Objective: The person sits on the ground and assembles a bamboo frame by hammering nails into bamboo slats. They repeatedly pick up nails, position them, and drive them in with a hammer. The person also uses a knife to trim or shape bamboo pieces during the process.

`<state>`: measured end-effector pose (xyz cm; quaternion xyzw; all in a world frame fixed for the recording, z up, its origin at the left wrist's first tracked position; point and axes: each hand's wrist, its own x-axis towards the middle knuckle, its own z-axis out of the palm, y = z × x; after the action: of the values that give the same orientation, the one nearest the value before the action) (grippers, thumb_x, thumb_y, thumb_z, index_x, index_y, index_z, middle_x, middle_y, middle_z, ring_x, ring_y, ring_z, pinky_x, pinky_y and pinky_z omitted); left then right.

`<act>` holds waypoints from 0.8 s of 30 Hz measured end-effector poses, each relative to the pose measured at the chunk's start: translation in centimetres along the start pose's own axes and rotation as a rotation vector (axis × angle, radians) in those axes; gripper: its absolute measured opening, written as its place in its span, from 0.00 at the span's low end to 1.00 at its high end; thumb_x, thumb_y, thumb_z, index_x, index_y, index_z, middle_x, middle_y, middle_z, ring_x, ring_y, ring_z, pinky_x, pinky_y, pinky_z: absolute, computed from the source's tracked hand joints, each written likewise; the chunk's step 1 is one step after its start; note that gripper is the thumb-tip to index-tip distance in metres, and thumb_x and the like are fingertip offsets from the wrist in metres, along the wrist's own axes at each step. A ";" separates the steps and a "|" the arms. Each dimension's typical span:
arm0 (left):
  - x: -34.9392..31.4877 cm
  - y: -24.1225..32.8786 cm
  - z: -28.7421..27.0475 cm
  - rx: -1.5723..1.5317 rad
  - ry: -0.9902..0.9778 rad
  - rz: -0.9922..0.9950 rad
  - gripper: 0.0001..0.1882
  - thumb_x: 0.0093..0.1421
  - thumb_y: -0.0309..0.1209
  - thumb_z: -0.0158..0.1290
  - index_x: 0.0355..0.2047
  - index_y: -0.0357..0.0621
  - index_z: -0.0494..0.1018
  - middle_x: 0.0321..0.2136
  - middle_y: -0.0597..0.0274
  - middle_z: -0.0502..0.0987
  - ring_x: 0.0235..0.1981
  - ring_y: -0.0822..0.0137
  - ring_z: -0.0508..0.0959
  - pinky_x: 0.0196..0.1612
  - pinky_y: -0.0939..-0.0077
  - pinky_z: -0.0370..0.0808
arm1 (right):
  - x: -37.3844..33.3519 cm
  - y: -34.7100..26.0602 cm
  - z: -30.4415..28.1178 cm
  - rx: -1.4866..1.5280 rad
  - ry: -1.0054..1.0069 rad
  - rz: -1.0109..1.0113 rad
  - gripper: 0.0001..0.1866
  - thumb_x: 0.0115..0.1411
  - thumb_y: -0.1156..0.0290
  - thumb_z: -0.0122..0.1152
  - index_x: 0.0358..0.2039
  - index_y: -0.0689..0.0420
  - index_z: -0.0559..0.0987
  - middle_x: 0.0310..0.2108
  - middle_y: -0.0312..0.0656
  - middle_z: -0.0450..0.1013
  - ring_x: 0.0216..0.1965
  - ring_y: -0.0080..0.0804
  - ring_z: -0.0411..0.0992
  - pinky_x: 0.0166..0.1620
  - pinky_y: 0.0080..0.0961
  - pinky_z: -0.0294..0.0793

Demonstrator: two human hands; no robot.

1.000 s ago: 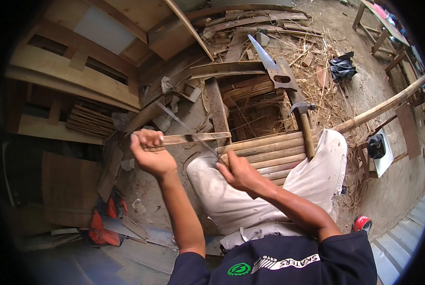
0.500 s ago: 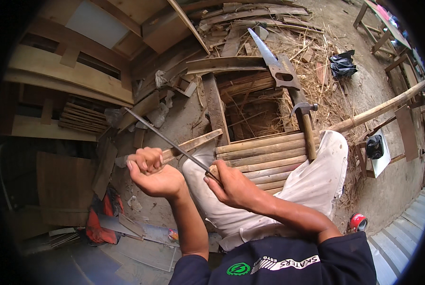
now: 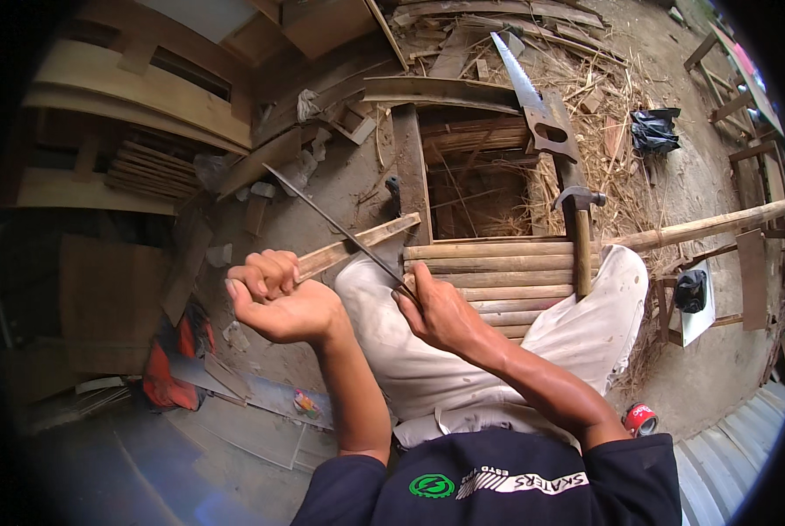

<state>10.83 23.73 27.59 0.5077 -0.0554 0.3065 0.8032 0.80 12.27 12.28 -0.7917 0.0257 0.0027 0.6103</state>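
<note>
Shirt (image 3: 366, 482), dark, occupies the lower edge; pale trousers (image 3: 392, 337), marked with dirt, spread beyond it. Left hand (image 3: 283, 298): grip clenched, palm turned up, fingers wrapped around the near end of a narrow wooden strip (image 3: 329, 258). Right hand (image 3: 440, 307): grip grasping the butt of a long, thin blade (image 3: 312, 204), its tip pointing away to the left.

Strip is located above the left knee, slanting up to the right, its far end at the foot of a wooden frame (image 3: 412, 175); contact there cannot be confirmed. Blade crosses the strip; whether the two touch cannot be determined.

Handling, as judged: strip light, stiff and dry, slip unlikely, splitting along the grain possible. Sound hold is at the end, clear of the blade, as found. Blade appears light and slightly springy; to be held by the butt only.

Surface: round wooden slats (image 3: 489, 265) lie side by side between the knees, uneven. Hammer (image 3: 582, 250) rests across their right-hand end. Beyond, a handsaw (image 3: 548, 136) lies on the frame's right rail.

Room: bare, dusty floor; straw-like shavings (image 3: 598, 162) right of the frame; black plastic bag (image 3: 655, 131) farther right; scrap boards (image 3: 506, 10) piled at the far side.
</note>
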 end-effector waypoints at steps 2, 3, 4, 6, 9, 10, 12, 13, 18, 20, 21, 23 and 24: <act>0.7 0.0 -0.2 0.007 0.036 -0.012 0.17 0.65 0.40 0.39 0.19 0.51 0.52 0.14 0.71 0.48 0.16 0.75 0.47 0.22 0.77 0.50 | -0.3 0.0 -0.4 -0.018 0.009 0.146 0.18 0.64 0.66 0.55 0.42 0.69 0.63 0.26 0.68 0.73 0.31 0.68 0.73 0.33 0.54 0.72; 1.1 0.1 -0.4 0.004 0.049 -0.012 0.17 0.64 0.39 0.40 0.19 0.52 0.52 0.14 0.71 0.48 0.16 0.75 0.47 0.22 0.77 0.50 | -0.5 0.2 -0.6 -0.051 0.081 0.320 0.18 0.64 0.66 0.54 0.41 0.70 0.64 0.26 0.67 0.73 0.30 0.68 0.73 0.32 0.54 0.72; 1.4 0.2 -0.6 0.007 0.085 -0.013 0.17 0.64 0.39 0.41 0.19 0.53 0.52 0.14 0.72 0.48 0.16 0.75 0.47 0.22 0.78 0.50 | -0.4 0.5 -0.9 -0.008 0.098 0.574 0.18 0.65 0.65 0.53 0.40 0.71 0.64 0.25 0.68 0.73 0.28 0.69 0.73 0.31 0.56 0.71; 1.9 0.1 -0.9 -0.040 0.050 -0.022 0.18 0.65 0.40 0.38 0.19 0.52 0.51 0.13 0.72 0.48 0.15 0.76 0.47 0.22 0.77 0.49 | -0.6 1.3 -0.9 -0.078 0.094 0.391 0.18 0.64 0.66 0.54 0.38 0.70 0.63 0.25 0.69 0.72 0.29 0.70 0.72 0.31 0.57 0.70; 2.3 -0.3 -1.3 0.010 0.091 -0.015 0.17 0.64 0.40 0.40 0.19 0.52 0.52 0.14 0.71 0.49 0.16 0.75 0.48 0.23 0.77 0.51 | -2.2 2.5 0.2 0.031 -0.066 0.180 0.15 0.64 0.69 0.54 0.38 0.68 0.62 0.24 0.67 0.72 0.29 0.70 0.72 0.33 0.56 0.70; 2.7 -0.6 -1.4 0.020 0.124 -0.033 0.17 0.64 0.40 0.41 0.19 0.52 0.53 0.14 0.71 0.49 0.16 0.75 0.48 0.22 0.77 0.51 | -2.3 3.0 0.5 0.009 0.028 0.181 0.15 0.64 0.69 0.54 0.37 0.68 0.62 0.24 0.67 0.72 0.29 0.70 0.72 0.33 0.56 0.70; 3.4 -0.6 -1.6 0.022 0.138 -0.034 0.17 0.64 0.40 0.42 0.20 0.52 0.53 0.14 0.71 0.50 0.16 0.75 0.49 0.22 0.77 0.51 | -2.7 3.6 0.9 -0.082 0.157 0.260 0.15 0.64 0.69 0.54 0.37 0.69 0.62 0.25 0.65 0.73 0.29 0.69 0.73 0.33 0.55 0.71; 3.7 -0.7 -1.7 0.022 0.147 -0.034 0.18 0.64 0.41 0.42 0.20 0.52 0.53 0.14 0.71 0.50 0.16 0.75 0.49 0.22 0.77 0.50 | -2.8 3.6 1.1 -0.110 0.235 0.246 0.16 0.64 0.69 0.53 0.37 0.69 0.62 0.23 0.65 0.73 0.27 0.69 0.73 0.32 0.56 0.72; 4.8 -1.0 -2.1 0.040 0.160 -0.049 0.18 0.65 0.41 0.42 0.20 0.52 0.53 0.15 0.72 0.51 0.16 0.75 0.50 0.22 0.77 0.51 | -3.0 3.2 0.9 -0.029 -0.103 0.111 0.16 0.64 0.68 0.53 0.37 0.69 0.62 0.20 0.67 0.71 0.26 0.70 0.72 0.31 0.58 0.71; 5.3 -1.2 -2.0 0.058 0.179 -0.044 0.17 0.65 0.41 0.42 0.21 0.52 0.54 0.15 0.72 0.52 0.16 0.75 0.50 0.22 0.78 0.52 | -3.3 3.1 0.8 -0.077 0.092 0.225 0.16 0.65 0.68 0.53 0.36 0.68 0.61 0.22 0.67 0.71 0.28 0.69 0.72 0.32 0.55 0.70; 5.4 -1.3 -2.1 0.050 0.198 -0.046 0.17 0.66 0.41 0.41 0.21 0.52 0.54 0.16 0.72 0.52 0.16 0.76 0.51 0.22 0.78 0.53 | -3.5 3.3 0.8 -0.097 0.193 0.327 0.16 0.65 0.68 0.53 0.35 0.69 0.62 0.22 0.67 0.71 0.28 0.69 0.72 0.32 0.55 0.70; 5.7 -1.4 -2.3 0.090 0.217 -0.039 0.18 0.67 0.42 0.41 0.21 0.51 0.55 0.16 0.72 0.53 0.17 0.76 0.52 0.22 0.78 0.54 | -4.2 3.6 0.8 -0.107 0.125 0.321 0.18 0.66 0.66 0.53 0.35 0.70 0.62 0.22 0.67 0.71 0.27 0.69 0.72 0.31 0.55 0.70; 5.8 -1.5 -2.3 0.068 0.195 -0.062 0.18 0.68 0.42 0.40 0.22 0.51 0.55 0.16 0.72 0.53 0.17 0.76 0.52 0.22 0.78 0.54 | -4.5 3.9 0.7 -0.092 0.097 0.298 0.18 0.66 0.65 0.53 0.35 0.70 0.62 0.22 0.68 0.71 0.28 0.70 0.71 0.31 0.55 0.69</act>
<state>15.84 27.78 27.63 0.5037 0.0490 0.3313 0.7963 -3.84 12.10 8.54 -0.8054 0.1721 0.0561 0.5644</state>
